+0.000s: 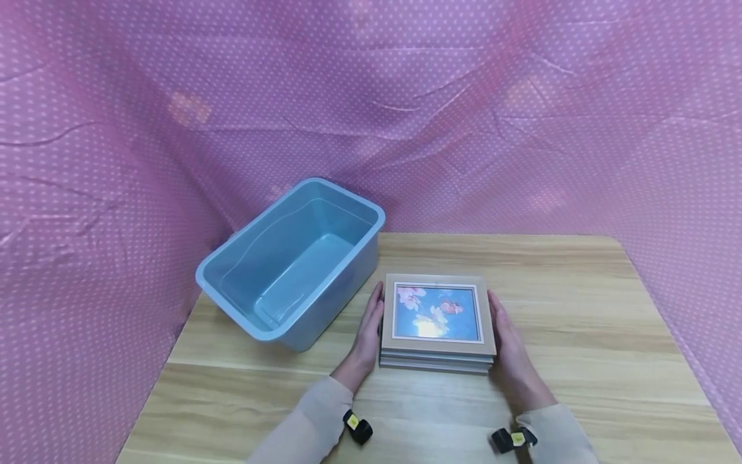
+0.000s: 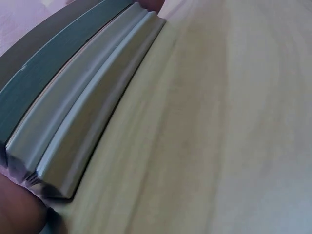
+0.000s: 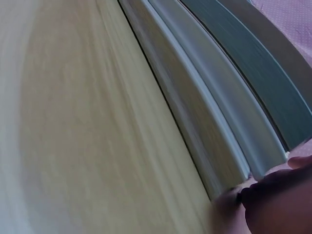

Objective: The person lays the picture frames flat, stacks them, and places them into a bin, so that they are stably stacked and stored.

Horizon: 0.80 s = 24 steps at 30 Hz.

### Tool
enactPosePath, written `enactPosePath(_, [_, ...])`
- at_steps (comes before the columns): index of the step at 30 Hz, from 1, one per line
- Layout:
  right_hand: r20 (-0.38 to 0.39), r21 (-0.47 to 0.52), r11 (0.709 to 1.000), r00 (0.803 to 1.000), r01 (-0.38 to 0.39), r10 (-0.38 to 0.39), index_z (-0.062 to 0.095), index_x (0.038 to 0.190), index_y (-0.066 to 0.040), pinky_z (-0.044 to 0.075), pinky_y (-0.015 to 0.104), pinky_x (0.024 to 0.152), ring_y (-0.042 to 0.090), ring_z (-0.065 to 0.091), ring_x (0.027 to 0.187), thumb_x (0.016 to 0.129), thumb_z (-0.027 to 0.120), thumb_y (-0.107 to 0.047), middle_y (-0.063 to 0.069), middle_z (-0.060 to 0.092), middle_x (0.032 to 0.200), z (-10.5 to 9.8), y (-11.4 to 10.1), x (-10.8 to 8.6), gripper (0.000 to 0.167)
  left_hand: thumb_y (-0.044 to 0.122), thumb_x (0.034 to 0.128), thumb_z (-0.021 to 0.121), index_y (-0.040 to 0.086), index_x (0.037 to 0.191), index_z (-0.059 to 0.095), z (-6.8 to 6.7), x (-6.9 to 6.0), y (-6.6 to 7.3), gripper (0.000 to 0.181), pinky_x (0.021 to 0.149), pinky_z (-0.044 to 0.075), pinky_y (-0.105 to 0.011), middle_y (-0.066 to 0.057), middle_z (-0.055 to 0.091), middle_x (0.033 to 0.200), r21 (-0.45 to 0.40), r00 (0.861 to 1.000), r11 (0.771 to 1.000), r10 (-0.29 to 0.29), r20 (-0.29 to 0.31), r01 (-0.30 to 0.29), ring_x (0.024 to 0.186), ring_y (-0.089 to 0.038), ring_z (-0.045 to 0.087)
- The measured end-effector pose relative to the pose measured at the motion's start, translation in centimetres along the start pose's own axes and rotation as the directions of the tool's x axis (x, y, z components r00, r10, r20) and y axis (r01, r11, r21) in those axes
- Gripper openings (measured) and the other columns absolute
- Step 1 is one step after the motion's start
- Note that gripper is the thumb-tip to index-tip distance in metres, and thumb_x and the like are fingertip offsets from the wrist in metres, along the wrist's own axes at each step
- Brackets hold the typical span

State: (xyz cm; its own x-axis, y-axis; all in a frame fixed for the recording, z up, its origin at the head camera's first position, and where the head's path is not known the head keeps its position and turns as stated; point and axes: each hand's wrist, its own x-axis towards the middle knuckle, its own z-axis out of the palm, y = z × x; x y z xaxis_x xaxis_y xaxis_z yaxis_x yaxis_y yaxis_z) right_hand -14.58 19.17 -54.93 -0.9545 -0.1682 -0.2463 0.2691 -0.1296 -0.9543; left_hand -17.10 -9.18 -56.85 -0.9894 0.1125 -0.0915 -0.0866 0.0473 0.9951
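Note:
Several picture frames lie flat in a stack [image 1: 437,363] on the wooden table. The top picture frame [image 1: 438,314] has a beige border and a blue picture with pink and white flowers. Against the stack's left side rests my left hand [image 1: 366,335], its fingers straight along the edge. My right hand [image 1: 513,353] touches the right side in the same way. In the left wrist view, the stacked edges [image 2: 73,102] show brown, dark teal, silver and wood tones, and part of the left hand [image 2: 19,207] is at the lower left. The right wrist view shows the right hand [image 3: 285,202] at a stack corner.
A blue plastic tub [image 1: 348,274] with nothing inside stands at the table's back left, close to the left hand. Pink dotted cloth [image 1: 440,142] hangs behind and at both sides. Wooden tabletop [image 1: 591,335] extends to the right of the stack.

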Motion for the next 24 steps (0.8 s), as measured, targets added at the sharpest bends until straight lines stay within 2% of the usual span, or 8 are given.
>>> enactPosePath(4, [-0.004, -0.010, 1.000, 1.000, -0.014, 0.014, 0.000, 0.174, -0.040, -0.011, 0.058, 0.137, 0.019, -0.016, 0.169, 0.111, 0.018, -0.068, -0.015, -0.008, 0.183, 0.4, 0.3, -0.1, 0.071, 0.040, 0.1174, 0.021, 0.017, 0.175, 0.004, 0.2, -0.1, -0.2, 0.064, 0.139, 0.002, -0.059, -0.002, 0.007, 0.184, 0.023, 0.999, 1.000, 0.000, 0.036, -0.001, 0.171, -0.027, 0.002])
enactPosePath(8, [-0.030, 0.007, 1.000, 1.000, 0.003, -0.002, 0.001, 0.174, -0.040, -0.011, 0.057, 0.137, 0.018, -0.015, 0.169, 0.113, 0.019, -0.063, -0.017, -0.006, 0.182, 0.9, 0.6, -0.1, 0.067, 0.039, 0.1171, 0.022, 0.018, 0.175, 0.002, 0.4, -0.1, -0.4, 0.065, 0.138, 0.000, -0.060, 0.000, 0.003, 0.184, 0.000, 0.999, 1.000, -0.001, 0.047, 0.001, 0.171, -0.026, -0.001])
enactPosePath(12, [-0.060, 0.002, 1.000, 0.998, 0.020, -0.020, 0.002, 0.174, -0.040, -0.011, 0.056, 0.137, 0.017, -0.014, 0.169, 0.114, 0.024, -0.059, -0.018, -0.004, 0.182, 1.4, 0.9, -0.1, 0.066, 0.037, 0.1163, 0.024, 0.019, 0.175, 0.002, 0.5, -0.2, -0.6, 0.066, 0.138, -0.001, -0.059, 0.002, 0.002, 0.185, -0.045, 0.999, 0.999, 0.010, 0.038, -0.008, 0.171, -0.025, -0.003])
enactPosePath(16, [-0.090, 0.007, 1.000, 0.996, -0.003, 0.003, 0.002, 0.173, -0.042, -0.011, 0.054, 0.137, 0.014, -0.014, 0.169, 0.114, 0.026, -0.058, -0.021, -0.004, 0.181, 1.7, 1.1, -0.1, 0.066, 0.035, 0.1157, 0.025, 0.023, 0.175, 0.002, 0.7, -0.3, -0.6, 0.065, 0.138, -0.001, -0.058, 0.005, 0.000, 0.184, -0.078, 0.999, 0.996, 0.037, 0.031, -0.035, 0.171, -0.023, -0.003])
enactPosePath(21, [-0.117, 0.013, 1.000, 0.993, -0.026, 0.028, 0.004, 0.173, -0.045, -0.009, 0.050, 0.138, 0.011, -0.012, 0.169, 0.114, 0.025, -0.058, -0.024, -0.002, 0.180, 1.8, 1.1, -0.1, 0.064, 0.035, 0.1152, 0.025, 0.032, 0.175, 0.002, 0.9, -0.5, -0.6, 0.064, 0.137, -0.003, -0.061, 0.006, -0.003, 0.184, -0.075, 0.998, 0.996, 0.051, 0.029, -0.049, 0.171, -0.022, -0.006])
enactPosePath(24, [-0.120, 0.036, 0.999, 0.992, -0.028, 0.032, 0.005, 0.173, -0.045, -0.008, 0.050, 0.139, 0.011, -0.011, 0.169, 0.114, 0.026, -0.055, -0.024, -0.002, 0.180, 1.9, 1.1, 0.0, 0.063, 0.035, 0.1150, 0.025, 0.031, 0.175, 0.002, 0.9, -0.4, -0.5, 0.064, 0.137, -0.004, -0.061, 0.007, -0.003, 0.184, -0.077, 0.998, 0.996, 0.052, 0.024, -0.050, 0.171, -0.022, -0.006])
